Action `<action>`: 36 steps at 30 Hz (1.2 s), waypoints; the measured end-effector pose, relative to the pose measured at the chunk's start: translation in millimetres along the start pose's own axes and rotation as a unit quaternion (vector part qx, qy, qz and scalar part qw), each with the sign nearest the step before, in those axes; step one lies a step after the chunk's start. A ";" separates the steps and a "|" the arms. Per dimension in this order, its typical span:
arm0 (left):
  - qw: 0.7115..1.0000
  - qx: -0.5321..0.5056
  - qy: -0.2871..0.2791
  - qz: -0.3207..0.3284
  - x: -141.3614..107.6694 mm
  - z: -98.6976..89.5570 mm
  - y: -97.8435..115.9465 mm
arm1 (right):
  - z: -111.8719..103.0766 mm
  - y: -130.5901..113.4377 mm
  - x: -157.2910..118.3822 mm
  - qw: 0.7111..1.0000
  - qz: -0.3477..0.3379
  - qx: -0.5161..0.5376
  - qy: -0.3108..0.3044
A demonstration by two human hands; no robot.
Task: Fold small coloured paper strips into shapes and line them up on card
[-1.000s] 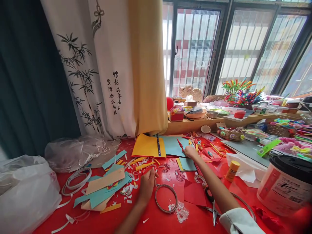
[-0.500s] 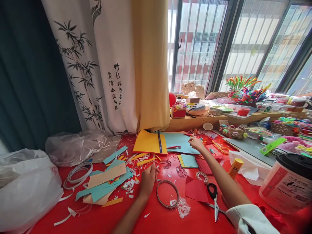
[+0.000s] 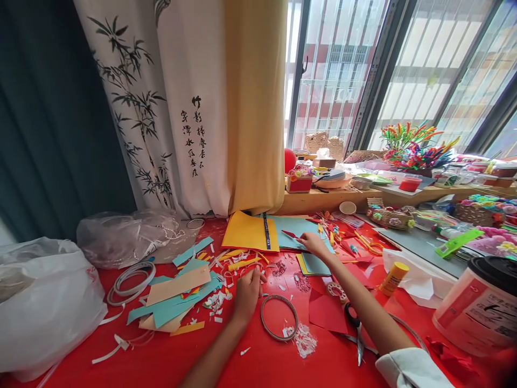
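Bright daylight thru barred windows [image 3: 335,81] on R, bamboo-print curtain [image 3: 194,64] + dk teal curtain [image 3: 52,134] on L

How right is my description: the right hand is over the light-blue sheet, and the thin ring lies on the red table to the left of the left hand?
Not quite: the head view shows the thin ring on the red table to the right of the left hand. The right hand is over the light-blue sheet.

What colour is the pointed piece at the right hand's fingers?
The pointed piece is red; the head view shows it.
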State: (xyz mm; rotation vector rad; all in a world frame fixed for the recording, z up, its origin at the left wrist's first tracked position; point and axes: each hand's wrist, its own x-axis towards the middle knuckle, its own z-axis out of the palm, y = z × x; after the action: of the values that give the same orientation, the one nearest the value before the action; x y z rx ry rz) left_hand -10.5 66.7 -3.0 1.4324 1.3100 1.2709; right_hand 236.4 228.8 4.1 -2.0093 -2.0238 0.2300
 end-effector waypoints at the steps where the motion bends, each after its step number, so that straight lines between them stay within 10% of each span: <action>1: 1.000 0.000 0.000 0.002 0.1 0.0 -0.1 | -0.5 -2.7 -1.1 1.000 0.001 -0.001 0.006; 8: 1.000 0.008 -0.002 0.008 0.3 -0.3 2.3 | 0.6 -18.3 -11.2 0.999 0.014 -0.031 0.022; 17: 1.000 -0.003 0.005 0.007 -0.4 -0.1 2.6 | -25.4 49.9 -27.7 0.979 0.163 -0.068 0.099; 26: 1.000 -0.022 0.010 0.003 -1.0 0.7 6.3 | -29.3 64.7 -21.2 0.958 0.232 0.073 0.151; 32: 1.000 -0.014 0.010 0.005 -1.0 -0.3 5.2 | -38.8 73.7 -22.9 0.893 0.251 0.280 0.248; 36: 1.000 -0.006 0.012 0.013 -0.5 -0.4 3.8 | -40.5 72.7 -29.6 0.799 0.162 0.509 0.276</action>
State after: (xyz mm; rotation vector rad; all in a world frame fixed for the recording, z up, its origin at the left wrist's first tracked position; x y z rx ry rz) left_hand -10.1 65.6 0.6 1.4347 1.3020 1.3153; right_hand 317.8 197.4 17.7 -1.4123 -0.8373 0.5708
